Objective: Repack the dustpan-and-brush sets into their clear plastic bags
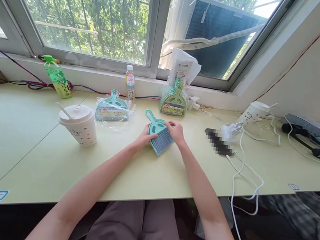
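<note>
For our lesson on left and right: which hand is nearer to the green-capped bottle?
Left. The left hand is to the right of the green-capped bottle; the right hand is farther right, across the turquoise dustpan.

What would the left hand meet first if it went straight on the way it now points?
The left hand would first meet the teal brush it holds; beyond, perhaps the right hand, though depth is unclear.
</note>
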Motion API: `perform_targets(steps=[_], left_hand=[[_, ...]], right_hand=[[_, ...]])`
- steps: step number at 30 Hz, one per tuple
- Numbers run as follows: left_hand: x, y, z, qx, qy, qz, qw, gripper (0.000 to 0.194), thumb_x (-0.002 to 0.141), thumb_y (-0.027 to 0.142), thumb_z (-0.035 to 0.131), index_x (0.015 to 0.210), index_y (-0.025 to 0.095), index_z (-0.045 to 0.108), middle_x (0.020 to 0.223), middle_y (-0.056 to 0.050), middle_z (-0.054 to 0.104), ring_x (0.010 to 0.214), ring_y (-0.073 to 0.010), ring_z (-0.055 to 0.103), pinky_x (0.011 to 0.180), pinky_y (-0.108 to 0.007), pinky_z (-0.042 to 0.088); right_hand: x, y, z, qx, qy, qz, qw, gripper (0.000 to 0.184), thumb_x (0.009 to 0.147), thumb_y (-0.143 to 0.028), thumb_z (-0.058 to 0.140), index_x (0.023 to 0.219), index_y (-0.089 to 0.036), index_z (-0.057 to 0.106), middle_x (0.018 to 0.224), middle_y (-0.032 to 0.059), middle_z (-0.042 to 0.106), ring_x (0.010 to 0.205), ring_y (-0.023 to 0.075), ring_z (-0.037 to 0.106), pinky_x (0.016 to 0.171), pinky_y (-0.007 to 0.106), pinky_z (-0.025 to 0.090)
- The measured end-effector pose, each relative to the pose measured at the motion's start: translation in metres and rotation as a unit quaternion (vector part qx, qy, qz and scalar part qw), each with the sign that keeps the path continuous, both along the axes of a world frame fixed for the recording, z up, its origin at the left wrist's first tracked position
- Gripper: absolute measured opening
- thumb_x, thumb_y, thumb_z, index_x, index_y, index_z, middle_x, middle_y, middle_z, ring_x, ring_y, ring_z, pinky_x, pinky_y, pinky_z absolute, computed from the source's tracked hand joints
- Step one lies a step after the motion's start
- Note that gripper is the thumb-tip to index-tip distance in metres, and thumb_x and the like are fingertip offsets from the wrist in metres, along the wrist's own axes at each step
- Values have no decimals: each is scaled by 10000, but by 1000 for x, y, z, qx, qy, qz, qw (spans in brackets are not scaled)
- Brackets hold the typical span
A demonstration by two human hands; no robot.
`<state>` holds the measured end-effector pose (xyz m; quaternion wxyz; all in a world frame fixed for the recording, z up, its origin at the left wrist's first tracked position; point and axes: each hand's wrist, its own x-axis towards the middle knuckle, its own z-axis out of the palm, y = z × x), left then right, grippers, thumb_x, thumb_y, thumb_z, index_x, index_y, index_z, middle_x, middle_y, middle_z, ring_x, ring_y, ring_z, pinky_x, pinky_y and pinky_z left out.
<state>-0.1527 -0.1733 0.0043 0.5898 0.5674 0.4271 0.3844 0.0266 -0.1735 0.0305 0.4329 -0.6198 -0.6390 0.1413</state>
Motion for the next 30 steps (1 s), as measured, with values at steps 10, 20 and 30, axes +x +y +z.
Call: perform_targets(steps=[10, 20, 30], left_hand=[[-27, 28, -6, -89, -148, 89, 981, 499, 632, 190, 745, 1034, 223, 451, 980, -48, 615, 835, -178, 658, 683, -290, 555], [-26, 22, -1, -89, -145, 79, 982, 546, 576, 230, 766, 1034, 241, 470, 965, -36, 620, 864, -205, 648, 681, -300, 529], [-26, 22, -1, -85, -162, 78, 980, 506, 605, 216, 746, 1036, 234, 481, 939, -29, 625, 846, -192, 646, 681, -293, 524]], right_hand=[[151, -13, -32, -117, -240, -447, 854, 514, 819, -150, 403, 1315, -37, 477, 1406, 265, 418, 1365, 342, 245, 1049, 670, 134], [103, 4, -34, -99, -368, -218, 899, 392, 897, -103, 322, 1059, -131, 678, 1089, 190, 657, 1046, 276, 560, 1051, 494, 212], [96, 14, -51, -135, -221, -153, 954, 364, 913, -293, 428, 1173, -144, 634, 1380, 184, 505, 1275, 290, 453, 1037, 476, 333]])
